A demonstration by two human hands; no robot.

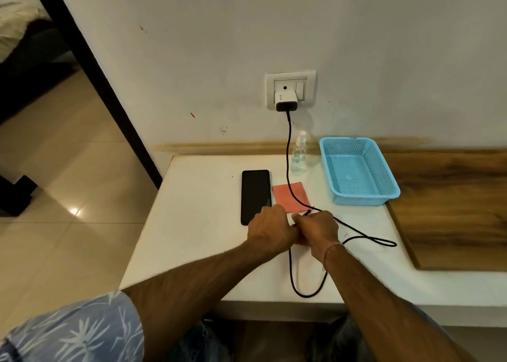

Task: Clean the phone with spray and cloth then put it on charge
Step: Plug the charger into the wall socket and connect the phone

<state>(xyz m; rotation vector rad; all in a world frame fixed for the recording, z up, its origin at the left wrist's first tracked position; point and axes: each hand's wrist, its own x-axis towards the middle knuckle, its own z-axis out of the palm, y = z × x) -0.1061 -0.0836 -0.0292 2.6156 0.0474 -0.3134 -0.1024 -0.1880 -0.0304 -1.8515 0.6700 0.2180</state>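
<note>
A black phone lies face up on the white table. Just right of it is a folded salmon cloth, with the black charging cable running over it from the white charger in the wall socket. A clear spray bottle stands behind the cloth by the wall. My left hand and my right hand meet knuckle to knuckle at the cloth's near edge. Both have curled fingers around the cable, whose plug end shows just above my right hand.
An empty blue plastic basket stands at the right rear of the table. A wooden panel borders the table on the right. Cable loops lie near the table's front edge and right of my right wrist.
</note>
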